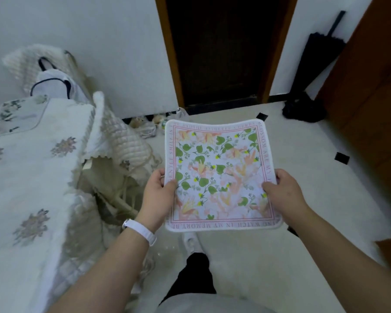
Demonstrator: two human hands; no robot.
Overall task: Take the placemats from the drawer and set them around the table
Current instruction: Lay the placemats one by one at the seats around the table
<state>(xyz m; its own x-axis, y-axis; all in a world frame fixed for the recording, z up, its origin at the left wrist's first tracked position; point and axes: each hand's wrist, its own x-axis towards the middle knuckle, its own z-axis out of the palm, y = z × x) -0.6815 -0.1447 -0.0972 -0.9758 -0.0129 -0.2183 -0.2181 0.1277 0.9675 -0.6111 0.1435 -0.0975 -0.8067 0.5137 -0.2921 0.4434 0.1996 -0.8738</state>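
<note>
You hold one floral placemat (219,175) flat in the air in front of you, above the pale floor (246,256). Your left hand (157,195) pinches its left edge and your right hand (282,193) pinches its right edge, both in the half nearer to you. On each side the thumb lies on the printed top and the other fingers (161,175) curl under the mat, so they grasp it and are mostly hidden. The surface (32,177) with its white flowered cloth stands to your left, apart from the placemat, and a second mat (16,116) lies on its far part.
</note>
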